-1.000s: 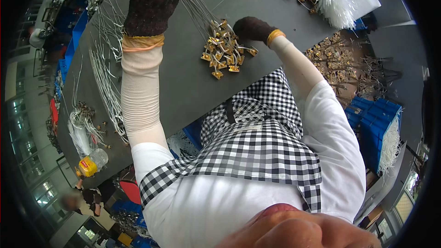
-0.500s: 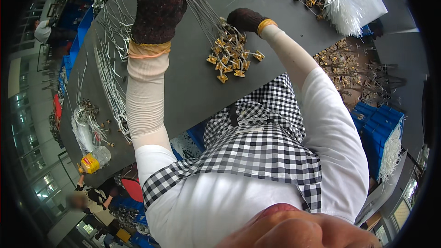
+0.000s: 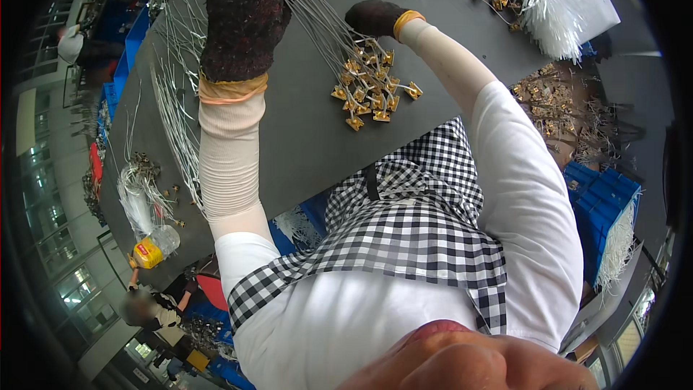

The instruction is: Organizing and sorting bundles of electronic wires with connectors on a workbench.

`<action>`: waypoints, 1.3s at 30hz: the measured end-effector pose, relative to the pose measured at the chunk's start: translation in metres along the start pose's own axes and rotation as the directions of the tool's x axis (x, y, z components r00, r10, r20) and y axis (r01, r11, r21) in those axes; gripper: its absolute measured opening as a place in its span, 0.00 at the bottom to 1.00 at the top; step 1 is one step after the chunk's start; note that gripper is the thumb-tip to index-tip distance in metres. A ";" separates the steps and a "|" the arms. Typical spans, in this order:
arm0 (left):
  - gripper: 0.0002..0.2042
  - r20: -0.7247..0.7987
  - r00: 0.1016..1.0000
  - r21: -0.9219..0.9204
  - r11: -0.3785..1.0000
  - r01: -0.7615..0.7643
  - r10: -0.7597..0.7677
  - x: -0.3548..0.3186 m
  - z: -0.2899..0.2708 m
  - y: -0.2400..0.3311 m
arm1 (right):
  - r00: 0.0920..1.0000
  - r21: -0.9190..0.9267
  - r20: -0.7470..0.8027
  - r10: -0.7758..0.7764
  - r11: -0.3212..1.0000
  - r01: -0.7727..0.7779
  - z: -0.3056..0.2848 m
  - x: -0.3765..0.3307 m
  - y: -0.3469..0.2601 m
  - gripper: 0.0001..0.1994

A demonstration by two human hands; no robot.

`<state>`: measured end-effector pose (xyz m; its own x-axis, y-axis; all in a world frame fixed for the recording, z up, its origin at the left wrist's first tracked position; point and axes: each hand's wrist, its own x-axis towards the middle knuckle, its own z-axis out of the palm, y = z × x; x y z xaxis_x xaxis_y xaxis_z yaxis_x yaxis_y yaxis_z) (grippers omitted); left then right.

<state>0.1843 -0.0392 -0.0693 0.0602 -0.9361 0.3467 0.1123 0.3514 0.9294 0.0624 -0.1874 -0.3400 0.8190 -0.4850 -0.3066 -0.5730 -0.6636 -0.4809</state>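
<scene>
My left hand [image 3: 249,22], in a dark knitted glove, is closed around a bundle of thin grey wires [image 3: 314,18]. From its grip the wires run down to the right and fan out slightly. At their near ends sits a cluster of small brass-coloured metal terminals [image 3: 372,87], close above the table [image 3: 289,152] or resting on it. Beside the wires, just above the terminals, is my gloved right hand [image 3: 375,18]. Its fingers look curled together at the bundle's edge; what they pinch, if anything, is hidden.
More wires with terminals [image 3: 498,0] and a white plastic-strand bundle [image 3: 552,22] lie at the far right. Long pale wires [image 3: 177,123] stretch along the left, near a yellow-labelled bottle [image 3: 148,253]. Blue crates [image 3: 599,195] stand at the right; another person [image 3: 148,310] is at lower left.
My right hand has moved slightly left and up, away from the terminals and along the wires. My left hand keeps its hold on the bundle and has shifted slightly.
</scene>
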 end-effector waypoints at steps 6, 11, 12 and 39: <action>0.16 -0.053 0.999 0.016 1.000 -0.001 0.001 -0.005 -0.015 -0.015 | 0.999 0.138 0.048 0.025 0.990 -0.031 -0.009 -0.019 -0.026 0.14; 0.16 -0.054 0.998 0.006 1.000 0.021 -0.021 0.002 0.002 -0.005 | 0.932 0.263 -0.355 -0.080 0.948 0.182 0.001 -0.059 0.016 0.14; 0.16 -0.086 0.995 0.027 0.998 0.050 -0.047 0.003 0.002 -0.006 | 0.907 0.119 -0.391 -0.158 0.968 0.220 -0.004 -0.068 0.014 0.12; 0.13 -0.372 0.925 0.121 0.992 -0.033 0.077 0.003 -0.006 -0.038 | 0.874 -0.005 -0.457 0.166 0.982 -0.189 0.047 -0.169 -0.052 0.09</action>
<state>0.1860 -0.0555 -0.1041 0.4337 -0.8325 0.3449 -0.0108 0.3779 0.9258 -0.0448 -0.0442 -0.3023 0.6067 -0.7945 0.0276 -0.7178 -0.5624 -0.4104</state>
